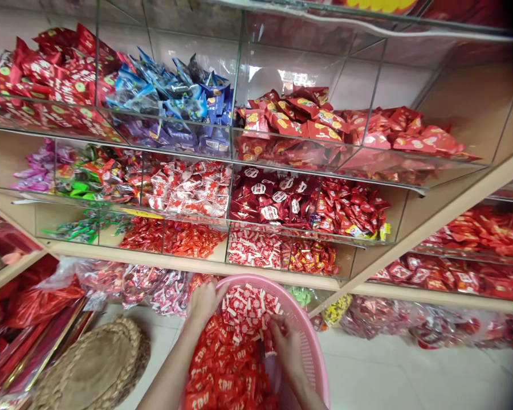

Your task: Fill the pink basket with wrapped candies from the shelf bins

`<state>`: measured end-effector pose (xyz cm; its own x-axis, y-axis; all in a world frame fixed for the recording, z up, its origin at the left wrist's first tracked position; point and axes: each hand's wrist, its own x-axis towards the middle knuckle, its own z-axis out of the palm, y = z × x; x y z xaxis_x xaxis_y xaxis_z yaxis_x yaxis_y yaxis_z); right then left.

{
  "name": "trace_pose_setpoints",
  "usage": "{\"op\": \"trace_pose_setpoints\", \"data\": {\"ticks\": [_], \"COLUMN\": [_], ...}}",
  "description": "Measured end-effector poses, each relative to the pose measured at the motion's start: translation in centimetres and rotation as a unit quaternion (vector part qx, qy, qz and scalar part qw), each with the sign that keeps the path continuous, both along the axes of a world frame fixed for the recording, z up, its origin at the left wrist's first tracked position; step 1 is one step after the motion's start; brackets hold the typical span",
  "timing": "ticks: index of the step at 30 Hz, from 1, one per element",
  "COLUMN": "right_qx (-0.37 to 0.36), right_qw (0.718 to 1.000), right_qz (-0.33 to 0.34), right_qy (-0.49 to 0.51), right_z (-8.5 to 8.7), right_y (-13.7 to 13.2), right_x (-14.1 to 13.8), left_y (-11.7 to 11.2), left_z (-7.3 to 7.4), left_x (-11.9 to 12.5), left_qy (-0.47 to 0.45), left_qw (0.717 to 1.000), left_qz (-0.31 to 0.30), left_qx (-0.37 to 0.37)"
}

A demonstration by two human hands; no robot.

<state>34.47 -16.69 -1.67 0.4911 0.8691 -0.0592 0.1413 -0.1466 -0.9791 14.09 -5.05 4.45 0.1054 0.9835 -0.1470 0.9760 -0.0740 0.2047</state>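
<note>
A pink plastic basket (314, 341) stands in front of me, holding wrapped candies. Plain red packets (228, 364) fill its near left part, and smaller red-and-white candies (245, 304) lie at the far side. My left hand (203, 304) grips the basket's far left rim, thumb toward the inside and the other fingers largely hidden. Inside the basket at the right, my right hand (287, 341) has its fingers closed around a few red-and-white candies (269, 339). Part of that grip is hidden by the hand itself.
Glass-fronted shelves (196, 259) of sorted candies rise ahead, with glass edges above the basket. Bagged candies (166, 290) lie beneath the lowest shelf. A round woven stool (94, 364) stands at left. Tiled floor (367, 370) shows at right.
</note>
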Motion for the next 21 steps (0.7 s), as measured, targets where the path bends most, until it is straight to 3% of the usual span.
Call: {"op": "trace_pose_setpoints", "data": {"ticks": [5, 9, 12, 16, 21], "right_qx": [0.031, 0.067, 0.07, -0.025, -0.155], "right_qw": [0.997, 0.984, 0.956, 0.911, 0.879], "right_qz": [0.03, 0.091, 0.146, 0.187, 0.193], "right_qy": [-0.07, -0.137, -0.246, -0.367, -0.407], "right_z": [3.4, 7.4, 9.2, 9.9, 9.8], "right_y": [2.0, 6.7, 11.1, 16.1, 20.0], "right_x": [0.9, 0.7, -0.6, -3.4, -6.5], "left_y": [0.1, 0.0, 0.0, -0.1, -0.1], "left_z": [-0.3, -0.4, -0.4, -0.3, -0.6], "left_x": [0.0, -0.1, -0.1, -0.1, -0.3], "left_qy": [-0.003, -0.009, -0.01, -0.012, -0.011], "left_qw": [1.0, 1.0, 1.0, 1.0, 1.0], "left_qz": [0.006, 0.005, 0.004, 0.007, 0.012], "left_qx": [0.001, -0.001, 0.005, 0.009, 0.015]}}
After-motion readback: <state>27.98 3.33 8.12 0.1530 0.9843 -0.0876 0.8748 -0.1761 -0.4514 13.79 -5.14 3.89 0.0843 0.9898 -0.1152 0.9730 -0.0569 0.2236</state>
